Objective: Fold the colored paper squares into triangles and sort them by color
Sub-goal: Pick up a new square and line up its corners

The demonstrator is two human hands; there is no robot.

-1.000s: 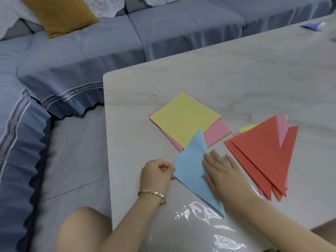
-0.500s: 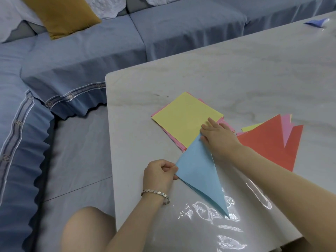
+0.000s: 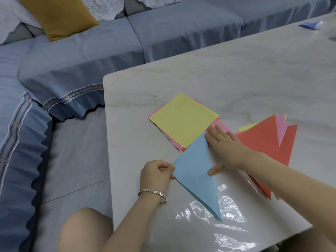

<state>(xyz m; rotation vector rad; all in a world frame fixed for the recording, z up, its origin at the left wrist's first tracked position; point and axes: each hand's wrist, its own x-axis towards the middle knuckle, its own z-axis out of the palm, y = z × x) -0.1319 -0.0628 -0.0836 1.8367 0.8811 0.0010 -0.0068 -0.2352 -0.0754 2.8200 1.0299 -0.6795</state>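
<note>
– Now, where does the workpiece sit?
– The blue triangle [image 3: 194,170] lies flat on the worktop [image 3: 218,70], just on the person's side of the stack of unfolded squares [image 3: 183,119]. That stack has a yellow sheet uppermost and pink sheets beneath. The triangle's upper tip reaches the stack's near corner.

– State of the left hand?
– The left hand [image 3: 156,172] has a bracelet [image 3: 152,194] at the wrist. Its curled fingers pinch the triangle's corner farthest left of the stack. The loose corners probably meet there, so the pinch would keep them aligned.

– And the right hand?
– The right hand [image 3: 225,148] lies flat and grasps nothing. Its straight fingers [image 3: 213,130] press the triangle's long edge at the tip beside the stack. The thumb [image 3: 214,170] rests lower on the blue paper. This looks like flattening the fold line.

– Where does finished work collect?
– The pile of red triangles [image 3: 263,139] lies right of the stack, partly under the right forearm. Pink and yellow pieces show beneath it. The hand hides whether the pile touches the stack. A small blue piece [image 3: 309,24] lies far beyond the stack, and its shape cannot be told.

– Progress?
– Partial, as a judgement. Several squares are unfolded, and this fold looks nearly finished. Next, the triangle needs a place of its own, clear of the red pile.

– Hazard?
– Glossy clear film [image 3: 227,215] covers the worktop on the person's side of the stack. Paper may slide on it.
</note>
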